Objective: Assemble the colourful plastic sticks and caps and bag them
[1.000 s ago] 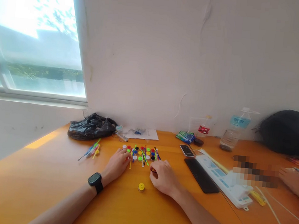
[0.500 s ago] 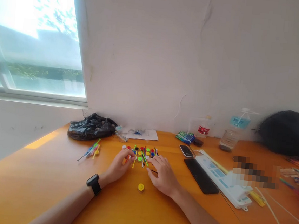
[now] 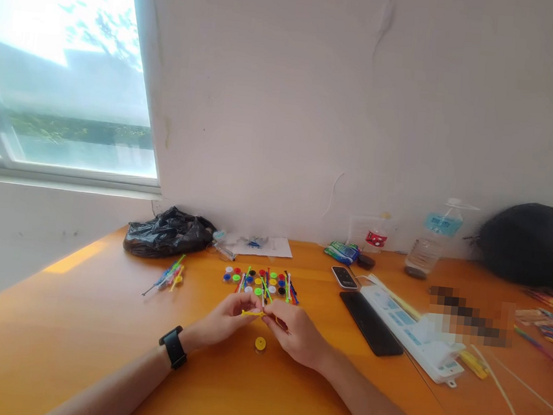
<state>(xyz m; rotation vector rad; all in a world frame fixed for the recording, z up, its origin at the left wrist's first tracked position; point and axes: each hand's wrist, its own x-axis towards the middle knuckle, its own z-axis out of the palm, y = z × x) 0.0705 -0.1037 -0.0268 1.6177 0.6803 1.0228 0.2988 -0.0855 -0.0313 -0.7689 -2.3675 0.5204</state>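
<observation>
My left hand (image 3: 225, 318), with a black watch (image 3: 173, 348) on its wrist, is closed on a thin yellow plastic stick (image 3: 251, 313) lying nearly level across its fingertips. My right hand (image 3: 296, 332) is closed too, its thumb and forefinger pinched at the right end of that stick. Whether another piece sits inside the right fingers is hidden. Just below the hands a yellow round piece (image 3: 260, 344) stands on the table. Beyond them lie rows of coloured round pieces (image 3: 236, 278), with several coloured sticks (image 3: 290, 287) across and among them.
Another bundle of coloured sticks (image 3: 167, 276) lies to the left, before a black plastic bag (image 3: 169, 233). On the right are a black phone (image 3: 370, 324), a white power strip (image 3: 402, 327) with cables, a small dark device (image 3: 344, 278) and a water bottle (image 3: 424, 248).
Both hands have drawn back and come together above the yellow round piece. The yellow stick, hanging from my left hand before, now lies level between the hands. My right fingers have closed.
</observation>
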